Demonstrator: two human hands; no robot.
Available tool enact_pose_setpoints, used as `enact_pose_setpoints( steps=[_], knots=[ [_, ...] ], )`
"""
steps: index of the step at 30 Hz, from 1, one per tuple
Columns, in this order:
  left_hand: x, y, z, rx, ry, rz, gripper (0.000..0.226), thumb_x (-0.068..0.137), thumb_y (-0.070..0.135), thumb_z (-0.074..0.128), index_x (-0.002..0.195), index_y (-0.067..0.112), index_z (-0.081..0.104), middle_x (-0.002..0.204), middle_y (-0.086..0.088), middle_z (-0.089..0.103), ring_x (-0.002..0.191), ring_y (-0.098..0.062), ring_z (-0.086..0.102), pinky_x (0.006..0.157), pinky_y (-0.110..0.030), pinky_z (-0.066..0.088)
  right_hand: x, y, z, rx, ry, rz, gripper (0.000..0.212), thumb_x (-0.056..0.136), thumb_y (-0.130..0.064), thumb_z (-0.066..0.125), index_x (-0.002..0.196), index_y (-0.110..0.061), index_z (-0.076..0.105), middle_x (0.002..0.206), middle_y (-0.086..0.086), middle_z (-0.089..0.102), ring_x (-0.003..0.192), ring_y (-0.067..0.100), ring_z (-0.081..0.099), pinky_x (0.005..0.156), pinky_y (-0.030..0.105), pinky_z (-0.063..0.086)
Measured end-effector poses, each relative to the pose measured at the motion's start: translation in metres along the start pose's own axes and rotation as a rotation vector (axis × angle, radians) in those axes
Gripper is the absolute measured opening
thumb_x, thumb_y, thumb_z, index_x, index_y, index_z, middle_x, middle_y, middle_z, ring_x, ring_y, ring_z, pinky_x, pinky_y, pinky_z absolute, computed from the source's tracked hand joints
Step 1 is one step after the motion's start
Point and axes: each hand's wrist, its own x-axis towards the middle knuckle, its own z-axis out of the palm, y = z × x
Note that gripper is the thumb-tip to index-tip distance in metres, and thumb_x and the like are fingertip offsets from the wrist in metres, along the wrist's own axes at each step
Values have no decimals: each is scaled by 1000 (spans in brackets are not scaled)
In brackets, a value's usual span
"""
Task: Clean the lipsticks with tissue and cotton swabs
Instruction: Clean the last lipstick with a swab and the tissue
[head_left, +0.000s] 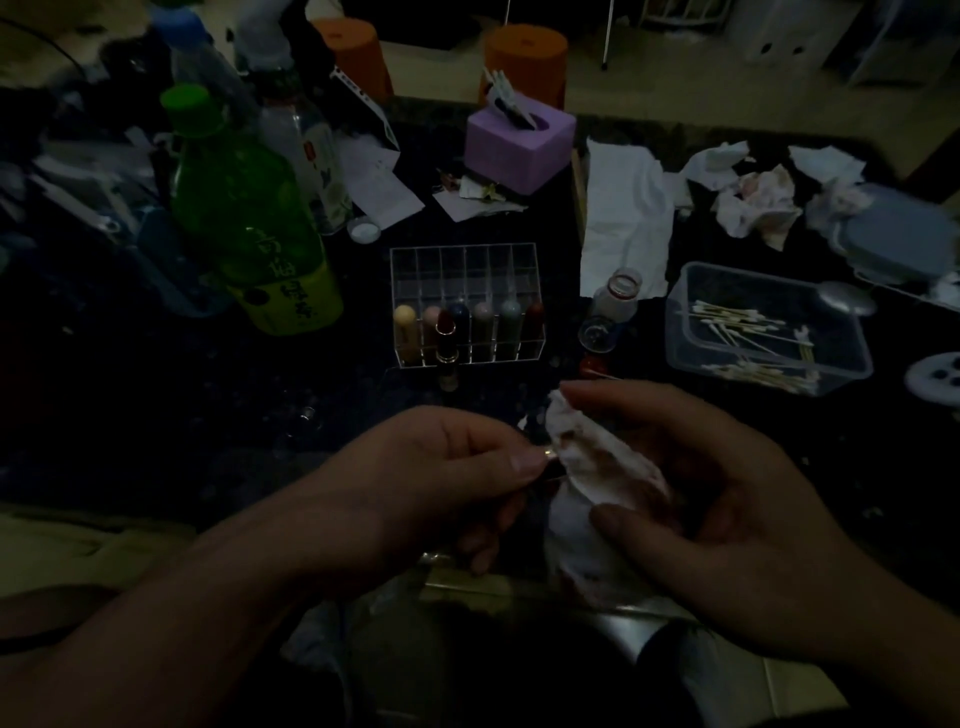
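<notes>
Green bottle (244, 218) and clear organiser (467, 265) stand beyond; left grip (431, 483) pinches lipstick (551, 464), right grip (727, 493) clutches tissue (597, 457).

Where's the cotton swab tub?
Head view, right side: the clear tub sits right of the lipstick rack and small bottles, in front of the crumpled tissues.

**Lipstick tip wrapped in stained tissue**

Near centre, a dark lipstick (549, 463) with a gold band lies mostly hidden, its end buried in a white, red-smudged tissue (597, 462). Farther off, an open red lipstick (445, 340) stands upright just before a row of coloured lipsticks (483, 317) in a clear rack (467, 260). Right, cotton swabs (753, 343) lie heaped in a clear tub (675, 306).
</notes>
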Motion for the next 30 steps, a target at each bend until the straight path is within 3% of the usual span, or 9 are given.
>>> enact_pose_setpoints(
  steps=[5, 9, 12, 15, 18, 22, 26, 28, 30],
  knots=[
    [3, -7, 5, 277, 241, 179, 21, 82, 31, 68, 89, 13, 75, 68, -3, 69, 57, -10, 61, 54, -21, 48, 5, -6, 7, 238, 32, 200, 64, 74, 2, 76, 129, -25, 57, 115, -15, 71, 104, 7, 69, 82, 18, 55],
    [6, -24, -2, 1018, 381, 595, 17, 92, 33, 61, 106, 28, 69, 93, 9, 70, 83, -4, 64, 74, -18, 48, 10, -5, 8, 541, -42, 410, 42, 75, 1, 77, 112, -17, 72, 104, 8, 76, 93, 23, 74, 74, 26, 58],
    [9, -24, 0, 1172, 371, 725, 26, 92, 31, 57, 116, 25, 66, 95, 3, 70, 85, -10, 61, 75, -20, 46, 12, -3, 8, 697, 40, 501, 32, 71, 3, 78, 100, -10, 76, 97, 15, 75, 84, 25, 74, 67, 26, 57],
    [7, -18, 8, 880, 385, 555, 27, 82, 37, 76, 106, 26, 73, 94, 8, 74, 86, -5, 67, 78, -20, 52, 10, -3, 8, 382, 188, 368, 48, 68, 3, 78, 107, -25, 71, 100, -4, 77, 89, 14, 74, 70, 19, 56],
    [4, -4, 5, 190, 218, 5, 32, 73, 41, 86, 84, 15, 70, 73, -5, 70, 61, -24, 63, 55, -30, 50, 7, -6, 12, 104, 264, 138, 54, 75, -1, 77, 117, -33, 66, 105, -15, 74, 94, 2, 71, 78, 12, 53],
    [2, 4, 17, -84, 71, -401, 67, 78, 76, 46, 64, 11, 56, 47, -9, 41, 35, -17, 31, 41, -18, 21, 2, 1, 14, -68, 230, -79, 54, 84, -10, 71, 129, -39, 60, 102, -14, 73, 83, 3, 72, 74, 13, 53],
    [3, 5, 22, -287, 68, -351, 47, 87, 61, 45, 71, 17, 43, 51, 0, 27, 38, -11, 19, 39, -16, 14, 1, 2, 17, -110, 202, -54, 69, 86, -4, 69, 138, -45, 50, 99, -9, 73, 80, 9, 73, 76, 20, 56],
    [4, 1, 23, -289, 145, -219, 38, 88, 52, 52, 80, 15, 48, 53, -1, 32, 41, -11, 21, 40, -16, 16, 2, -3, 17, 79, 222, 77, 66, 84, -1, 68, 135, -41, 52, 103, -11, 75, 86, 10, 74, 75, 21, 57],
    [2, -6, 24, -102, 264, -23, 30, 90, 48, 60, 80, 21, 55, 56, 1, 43, 45, -13, 32, 41, -20, 23, 3, -5, 14, 391, 136, 254, 72, 81, 9, 69, 135, -36, 52, 105, 0, 76, 94, 17, 74, 76, 25, 58]
  ],
)
